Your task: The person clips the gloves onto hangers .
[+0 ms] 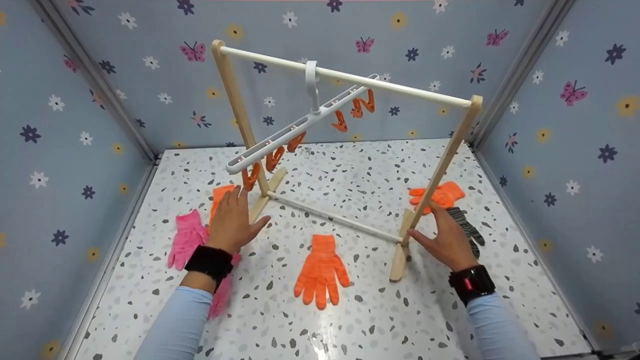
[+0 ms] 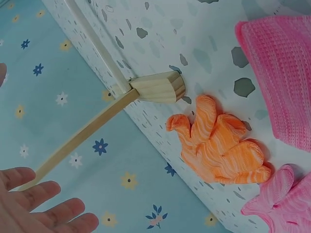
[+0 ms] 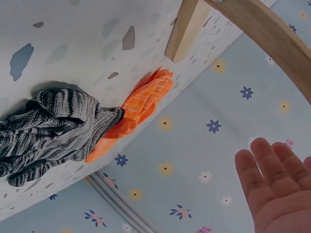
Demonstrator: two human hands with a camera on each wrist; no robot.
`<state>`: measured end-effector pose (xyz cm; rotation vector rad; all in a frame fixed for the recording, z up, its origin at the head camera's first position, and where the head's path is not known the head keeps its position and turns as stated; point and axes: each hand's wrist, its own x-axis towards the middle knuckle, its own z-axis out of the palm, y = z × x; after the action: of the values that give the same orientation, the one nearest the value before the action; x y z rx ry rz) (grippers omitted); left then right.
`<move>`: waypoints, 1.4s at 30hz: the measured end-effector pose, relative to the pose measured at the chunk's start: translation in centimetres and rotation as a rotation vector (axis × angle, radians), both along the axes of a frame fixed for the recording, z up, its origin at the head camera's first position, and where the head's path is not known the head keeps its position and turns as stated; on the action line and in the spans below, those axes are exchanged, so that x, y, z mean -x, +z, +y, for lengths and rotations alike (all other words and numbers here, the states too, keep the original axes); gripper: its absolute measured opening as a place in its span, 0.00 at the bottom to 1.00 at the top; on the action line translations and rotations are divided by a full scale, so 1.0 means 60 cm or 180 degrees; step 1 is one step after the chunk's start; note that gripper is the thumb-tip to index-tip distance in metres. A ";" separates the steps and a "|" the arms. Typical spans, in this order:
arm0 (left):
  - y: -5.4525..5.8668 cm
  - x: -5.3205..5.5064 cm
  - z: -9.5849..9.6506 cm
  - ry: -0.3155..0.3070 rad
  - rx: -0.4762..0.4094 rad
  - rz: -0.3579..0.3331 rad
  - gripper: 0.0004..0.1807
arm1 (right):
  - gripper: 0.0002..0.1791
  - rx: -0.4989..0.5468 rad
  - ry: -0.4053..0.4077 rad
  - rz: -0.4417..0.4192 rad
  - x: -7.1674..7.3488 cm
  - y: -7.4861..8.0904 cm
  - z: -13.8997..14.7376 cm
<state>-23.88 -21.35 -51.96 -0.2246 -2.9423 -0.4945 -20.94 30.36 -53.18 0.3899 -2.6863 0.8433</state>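
Observation:
A wooden drying rack [image 1: 345, 77] stands on the speckled table, and a white hanger [image 1: 280, 140] with several orange clips [image 1: 275, 159] hangs from its top bar. My left hand [image 1: 231, 222], fingers spread, is beside the rack's left post, below the hanger's near end, holding nothing. Near the right post is my right hand [image 1: 444, 239]; the right wrist view shows its fingers [image 3: 272, 174] straight and apart from the wood. Between the hands lies an orange glove [image 1: 321, 272], palm flat. Another orange glove [image 2: 221, 145] lies by the left foot, partly hidden in the head view.
Pink gloves [image 1: 187, 237] lie at the left, one partly under my left forearm. At the right, an orange glove [image 1: 442, 195] and a black-and-grey glove [image 3: 53, 131] lie behind the right post. Flower-patterned walls [image 1: 55, 165] enclose the table on three sides.

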 end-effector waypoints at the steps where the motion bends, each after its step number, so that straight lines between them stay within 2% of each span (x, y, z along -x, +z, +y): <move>1: 0.000 0.001 -0.001 -0.0010 -0.0028 0.0028 0.55 | 0.50 0.0019 0.0018 0.0033 0.000 0.000 -0.001; 8: 0.006 0.010 -0.002 -0.0086 -0.0309 0.0171 0.51 | 0.49 0.0103 0.0083 0.0218 -0.005 0.005 -0.006; 14: 0.015 0.019 0.002 -0.0032 -0.0531 0.0161 0.50 | 0.46 0.0196 0.0063 0.0246 -0.005 0.010 -0.011; 17: 0.018 0.025 0.003 -0.0021 -0.0662 0.0223 0.50 | 0.43 0.0292 0.0065 0.0218 -0.005 0.012 -0.013; 24: 0.021 0.039 0.003 -0.0210 -0.0971 0.0467 0.42 | 0.41 0.0531 0.0053 0.0128 -0.004 0.016 -0.021; 32: 0.034 0.046 -0.002 -0.0088 -0.1268 0.0270 0.48 | 0.37 0.0602 0.0078 0.0251 -0.003 0.020 -0.027; 37: 0.043 0.054 -0.002 -0.0014 -0.1504 0.0141 0.48 | 0.36 0.0599 0.0072 0.0302 -0.003 0.024 -0.031; 42: 0.050 0.068 -0.002 -0.0062 -0.1888 0.0277 0.41 | 0.38 0.0607 0.0072 0.0234 -0.004 0.029 -0.035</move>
<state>-27.96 -21.46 -48.94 -0.1916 -2.5655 -1.2801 -20.72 28.29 -51.47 0.3986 -2.5115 1.0597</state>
